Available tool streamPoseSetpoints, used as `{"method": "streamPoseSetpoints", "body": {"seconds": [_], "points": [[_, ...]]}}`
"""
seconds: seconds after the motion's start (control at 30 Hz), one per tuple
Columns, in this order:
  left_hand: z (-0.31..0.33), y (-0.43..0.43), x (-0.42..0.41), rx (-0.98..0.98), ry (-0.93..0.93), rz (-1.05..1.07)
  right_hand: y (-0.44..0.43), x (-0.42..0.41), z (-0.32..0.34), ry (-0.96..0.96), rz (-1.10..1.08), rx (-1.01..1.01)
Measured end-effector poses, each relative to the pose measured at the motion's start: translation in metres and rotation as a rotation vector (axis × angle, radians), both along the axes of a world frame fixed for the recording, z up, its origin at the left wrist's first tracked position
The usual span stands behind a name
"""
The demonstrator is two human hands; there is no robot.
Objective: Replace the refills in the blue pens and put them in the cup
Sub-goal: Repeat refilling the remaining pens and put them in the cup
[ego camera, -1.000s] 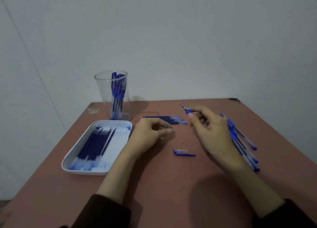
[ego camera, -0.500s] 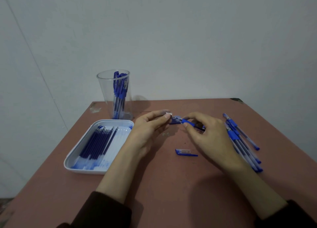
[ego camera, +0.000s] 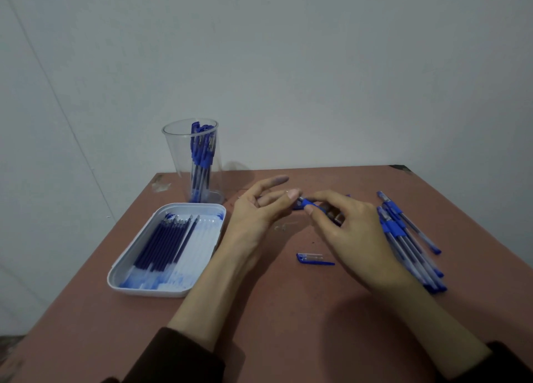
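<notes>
On reddish table (ego camera: 288, 325), right hand (ego camera: 343, 232) pinching blue pen (ego camera: 313, 205) mid-table, left hand (ego camera: 259, 212) fingers spread at its tip, clear cup (ego camera: 191, 163) of pens behind, refill tray (ego camera: 164, 247) left, loose cap (ego camera: 314, 259), pen pile (ego camera: 409, 238) right.

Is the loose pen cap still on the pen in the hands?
No: the pen cap lies alone on the table, nearer the camera than both hands.

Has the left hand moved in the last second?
Yes. The left hand has moved up the table, away from the white tray, to meet the right hand at the pen.
</notes>
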State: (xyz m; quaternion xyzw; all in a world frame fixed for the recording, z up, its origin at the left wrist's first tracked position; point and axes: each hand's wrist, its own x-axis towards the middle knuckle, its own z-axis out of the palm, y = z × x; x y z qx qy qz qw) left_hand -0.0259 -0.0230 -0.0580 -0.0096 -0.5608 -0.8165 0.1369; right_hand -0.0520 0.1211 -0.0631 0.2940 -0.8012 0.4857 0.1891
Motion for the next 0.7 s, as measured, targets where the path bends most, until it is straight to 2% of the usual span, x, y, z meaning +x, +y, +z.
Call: {"method": "streamPoseSetpoints", "body": {"seconds": [0.1,0.2,0.43,0.6,0.7], "points": [[0.004,0.002,0.001,0.142,0.031,-0.104,-0.001,0.000,0.003,-0.187,0.105,-0.133],[0.006,0.006,0.001,0.121,0.067,-0.138,-0.001,0.001,0.003,-0.268,0.164,-0.147],[0.002,0.005,-0.001,0.077,0.037,-0.039,-0.002,0.002,0.004,-0.225,0.163,-0.219],[0.004,0.010,0.003,0.126,0.017,-0.111,-0.003,0.002,0.002,-0.198,0.108,-0.203],[0.003,0.012,0.003,0.070,0.035,-0.114,-0.004,0.004,0.003,-0.190,0.131,-0.190]]}}
